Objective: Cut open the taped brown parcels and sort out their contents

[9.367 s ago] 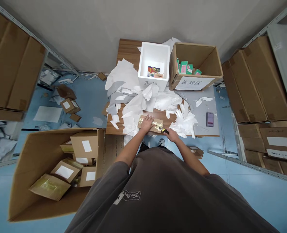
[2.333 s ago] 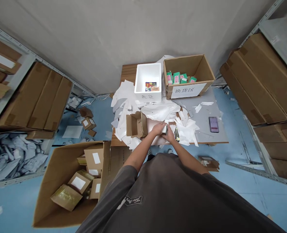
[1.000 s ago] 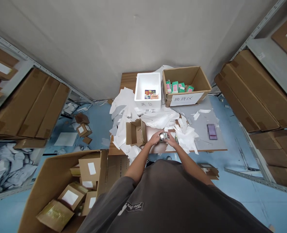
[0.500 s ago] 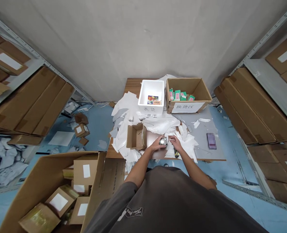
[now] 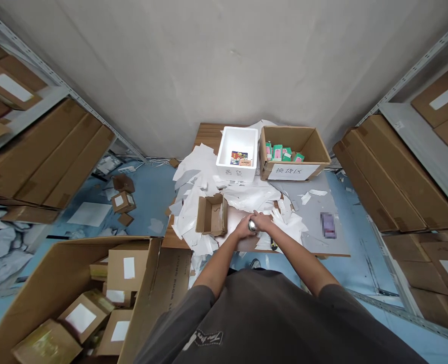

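Both my hands meet over the front of the table (image 5: 303,251). A shiny, rounded silver metal object (image 5: 252,226) sits between them; its exact kind is too small to make out. My left hand (image 5: 242,227) is closed around its left side. From the right, my right hand (image 5: 262,221) has its fingers closed on it too, covering part of it. Left of my hands stands a small open cardboard box (image 5: 211,216). A yellow and black utility knife (image 5: 273,244) lies below my right wrist, by crumpled white paper (image 5: 290,225).
At the back are a white bin (image 5: 236,173) with small colourful packs and a labelled carton (image 5: 318,151) holding green and pink boxes. A purple, blurred item (image 5: 328,225) lies at right. A large carton (image 5: 153,283) of parcels stands lower left; shelves flank both sides.
My right hand has moved left and closed onto the silver object, which is now more covered and appears turned. The view has shifted slightly.
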The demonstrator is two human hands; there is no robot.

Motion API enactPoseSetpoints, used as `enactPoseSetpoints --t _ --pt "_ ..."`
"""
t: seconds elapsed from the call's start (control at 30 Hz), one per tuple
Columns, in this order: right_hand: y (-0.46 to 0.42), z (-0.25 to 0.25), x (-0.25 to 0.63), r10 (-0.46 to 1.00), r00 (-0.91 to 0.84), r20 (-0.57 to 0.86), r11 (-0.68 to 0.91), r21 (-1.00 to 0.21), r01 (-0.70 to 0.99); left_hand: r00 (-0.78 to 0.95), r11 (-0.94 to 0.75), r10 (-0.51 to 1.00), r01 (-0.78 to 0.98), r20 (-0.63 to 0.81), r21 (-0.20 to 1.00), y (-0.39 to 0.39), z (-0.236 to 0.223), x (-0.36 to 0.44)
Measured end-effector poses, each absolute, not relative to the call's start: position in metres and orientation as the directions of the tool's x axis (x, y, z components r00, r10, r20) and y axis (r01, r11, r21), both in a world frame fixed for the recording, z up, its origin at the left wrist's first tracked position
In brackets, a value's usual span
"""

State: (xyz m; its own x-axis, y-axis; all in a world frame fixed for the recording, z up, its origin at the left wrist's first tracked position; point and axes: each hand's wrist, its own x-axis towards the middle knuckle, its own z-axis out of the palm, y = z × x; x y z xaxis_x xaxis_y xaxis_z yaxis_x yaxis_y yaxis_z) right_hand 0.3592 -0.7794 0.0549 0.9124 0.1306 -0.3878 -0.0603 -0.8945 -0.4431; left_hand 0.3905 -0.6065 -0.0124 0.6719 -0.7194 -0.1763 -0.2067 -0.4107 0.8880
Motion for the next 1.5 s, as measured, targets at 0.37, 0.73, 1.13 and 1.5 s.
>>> enactPoseSetpoints --t 0.37,0.73,1.13,1.5 --pt "-0.808 0.126 0.358 0.169 0.957 -0.236 -0.818 -0.575 0.003 0.688 -0.468 -0.716 -0.345 -0.12 0.814 -0.612 -0.005 0.392" --pt "-0.839 0.224 0.351 -0.114 0.993 -0.038 -0.416 -0.906 -0.083 0.778 -0.441 -0.626 -0.413 0.057 0.797 -0.581 0.104 0.383" --pt "-0.773 0.253 0.33 -0.039 0.997 -0.072 0.224 -0.973 -0.061 0.801 0.009 -0.575 -0.2 0.169 0.98 -0.57 0.202 0.373" --pt "-0.744 0.25 0.326 -0.2 0.98 -0.02 0.135 -0.991 0.007 0.826 -0.071 -0.551 -0.189 0.119 0.979 -0.566 0.242 0.364"
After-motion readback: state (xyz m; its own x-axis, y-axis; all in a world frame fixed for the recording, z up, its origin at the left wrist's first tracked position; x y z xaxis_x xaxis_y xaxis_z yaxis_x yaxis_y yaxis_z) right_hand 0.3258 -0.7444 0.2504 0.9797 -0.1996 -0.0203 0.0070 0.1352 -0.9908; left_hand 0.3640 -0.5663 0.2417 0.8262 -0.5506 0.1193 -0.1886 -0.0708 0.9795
